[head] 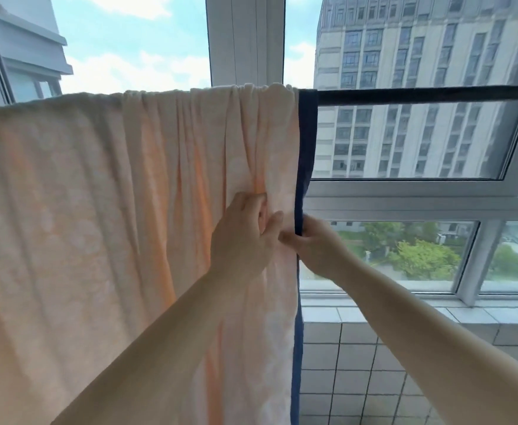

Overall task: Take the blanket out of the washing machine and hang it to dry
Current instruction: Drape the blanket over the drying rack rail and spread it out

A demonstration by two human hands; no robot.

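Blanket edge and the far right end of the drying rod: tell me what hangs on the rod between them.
Nothing: in the head view the rod runs bare from the blanket's dark blue edge rightward.

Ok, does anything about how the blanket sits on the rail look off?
Yes. The blanket is bunched into folds near its dark blue edge, where it hangs over the rail. The left hand grips the folds, the right hand pinches the edge. Nothing looks torn.

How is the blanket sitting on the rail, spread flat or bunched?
Partly bunched: the blanket lies flat leftward but gathers in folds near its blue edge on the rail.
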